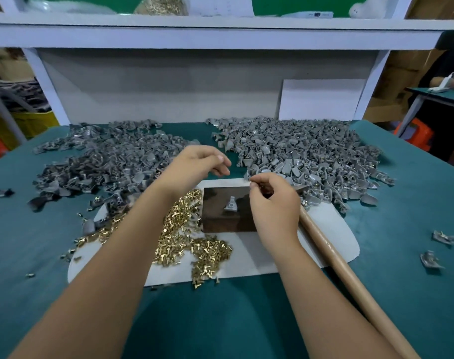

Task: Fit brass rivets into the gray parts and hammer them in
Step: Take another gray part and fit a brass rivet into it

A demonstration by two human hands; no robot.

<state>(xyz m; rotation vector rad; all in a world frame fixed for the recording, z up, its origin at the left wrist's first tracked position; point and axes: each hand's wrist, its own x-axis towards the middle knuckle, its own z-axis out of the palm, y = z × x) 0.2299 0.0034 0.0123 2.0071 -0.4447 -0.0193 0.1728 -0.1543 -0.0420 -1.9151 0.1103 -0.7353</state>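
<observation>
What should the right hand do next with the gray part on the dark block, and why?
Probably bring the right hand down to the gray part and set a rivet in its hole. The part lies alone on the dark block, its hole looks empty, and the fingers seem to pinch something small, too small to identify. The hammer lies unheld beside it.

On the green bench (246, 320), a single gray part (231, 204) sits on the dark block (220, 218), the right hand (275, 203) holding the hammer (332, 252) beside it, left hand (195, 164) hovering loosely curled above brass rivets (195, 244).
</observation>
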